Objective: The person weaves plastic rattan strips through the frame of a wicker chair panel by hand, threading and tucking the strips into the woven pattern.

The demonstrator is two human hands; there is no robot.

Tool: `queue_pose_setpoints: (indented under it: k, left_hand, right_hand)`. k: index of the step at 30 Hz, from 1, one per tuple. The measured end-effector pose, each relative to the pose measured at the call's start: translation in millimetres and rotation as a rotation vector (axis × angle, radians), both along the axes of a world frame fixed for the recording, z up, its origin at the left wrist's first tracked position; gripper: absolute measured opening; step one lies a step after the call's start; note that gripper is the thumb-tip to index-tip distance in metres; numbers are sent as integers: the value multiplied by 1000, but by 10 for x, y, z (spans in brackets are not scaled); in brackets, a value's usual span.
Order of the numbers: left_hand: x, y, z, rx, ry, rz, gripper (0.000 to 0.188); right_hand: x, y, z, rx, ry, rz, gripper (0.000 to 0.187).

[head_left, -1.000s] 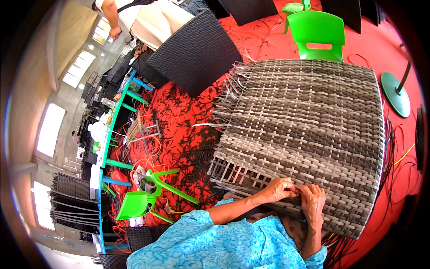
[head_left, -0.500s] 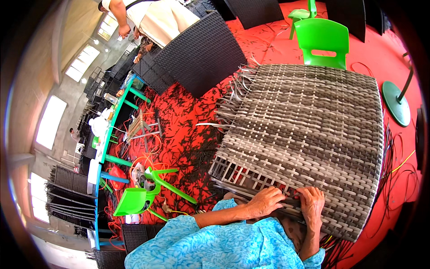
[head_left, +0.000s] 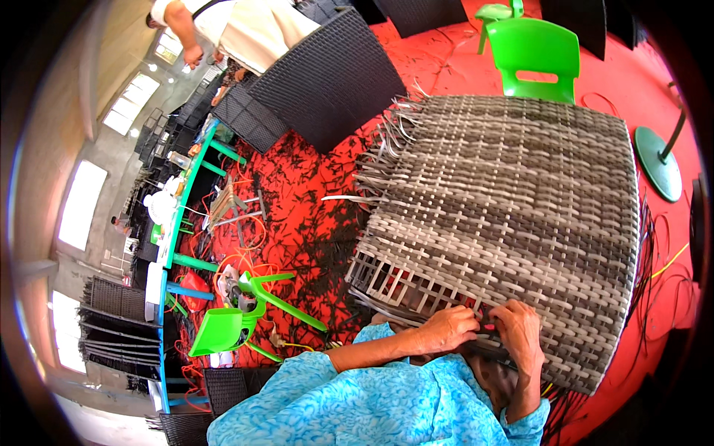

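Note:
A large panel [head_left: 513,186] woven from grey-brown flat plastic strips lies tilted in front of me. Loose strip ends [head_left: 383,149] fringe its far left edge. Along the near left side an open grid of strips [head_left: 394,286] shows red floor through its gaps. My left hand [head_left: 449,328] rests at this near edge, fingers curled and pressed together beside the open grid. Close to its right, my right hand [head_left: 519,333] bends over the weave, thumb and fingers pinched at the same edge. What either hand pinches is hidden by the fingers.
A green chair [head_left: 534,56] stands behind the panel; another green chair [head_left: 219,331] is at the left, by a blue-green table frame [head_left: 186,215]. Dark scraps [head_left: 305,223] litter the red floor. A round green stand base [head_left: 658,165] stands right. A person [head_left: 253,33] bends beyond a black woven panel [head_left: 327,85].
Both hands have shifted slightly right along the near edge, the right hand curling more. The view has tilted a little, and the surroundings appear slightly higher.

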State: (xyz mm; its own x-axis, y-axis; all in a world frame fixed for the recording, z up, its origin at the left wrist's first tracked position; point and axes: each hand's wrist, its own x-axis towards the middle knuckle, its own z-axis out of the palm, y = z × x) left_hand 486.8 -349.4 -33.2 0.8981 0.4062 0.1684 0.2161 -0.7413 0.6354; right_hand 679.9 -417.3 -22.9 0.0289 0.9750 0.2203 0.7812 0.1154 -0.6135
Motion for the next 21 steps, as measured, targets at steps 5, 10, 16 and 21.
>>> queue_pose_setpoints:
  k: [5,10,16,21]
  left_hand:
    - [-68,149,14,-204,102,262,13]
    - [-116,317,209,-156,156,332,9]
    - [21,237,119,-182,125,305,17]
    - [64,299,79,54,69,148,18]
  right_hand:
    - [26,93,-107,-21,111,-25,4]
    - [-85,63,-30,66,200,-215,17]
    - [-25,-333,5,-84,37,-261,18]
    - [-29,-427,7,-27,-4,-203,17]
